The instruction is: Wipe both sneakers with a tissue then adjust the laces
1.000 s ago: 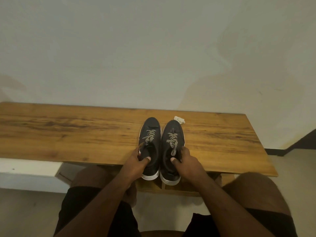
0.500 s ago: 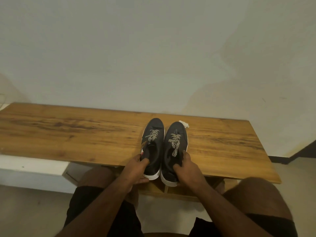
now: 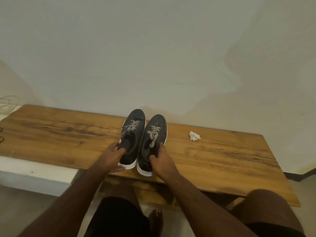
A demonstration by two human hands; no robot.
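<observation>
2 sneakers: left hand (image 3: 112, 155) grips left sneaker (image 3: 132, 137), right hand (image 3: 162, 159) grips right sneaker (image 3: 153, 142); 1 tissue (image 3: 194, 135) (crumpled) on wooden bench (image 3: 230, 159), plain wall (image 3: 153, 57) behind.

The left hand (image 3: 112, 155) covers the heel side of the left shoe (image 3: 132, 139), and its fingertips go out of sight inside the shoe. The right hand (image 3: 161, 159) hides the heel of the right shoe (image 3: 153, 142) the same way. The bench (image 3: 222, 159) is cut off at the left edge. A thin cord (image 3: 7, 103) there is too faint to make out. The tissue (image 3: 194, 136) is tiny and blurry.
</observation>
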